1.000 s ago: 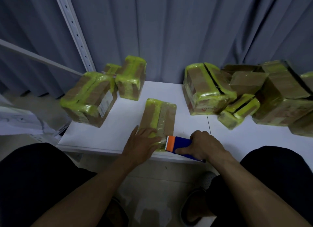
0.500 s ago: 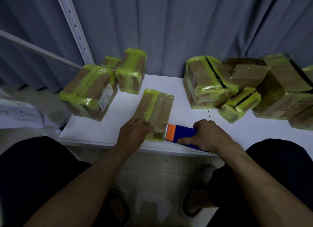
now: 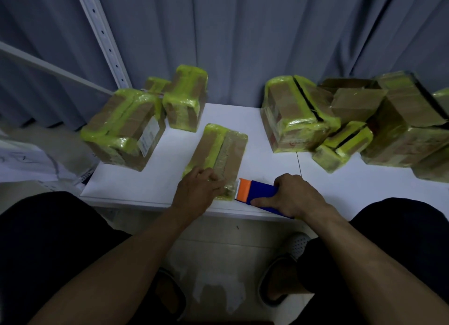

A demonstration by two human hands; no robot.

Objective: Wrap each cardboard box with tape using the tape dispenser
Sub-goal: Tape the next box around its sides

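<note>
**Flat box and tape dispenser, front of table**

We log one flat box (image 3: 221,150), banded in yellow-green tape, lying on the white table (image 3: 155,179) near its front edge. Our left hand (image 3: 199,191) lies over its near end, fingers loose. Our right hand (image 3: 295,194) grips the tape dispenser (image 3: 257,193), whose orange end sits against the box. Taped left boxes (image 3: 124,128) and right boxes (image 3: 294,113) flank it.
</note>
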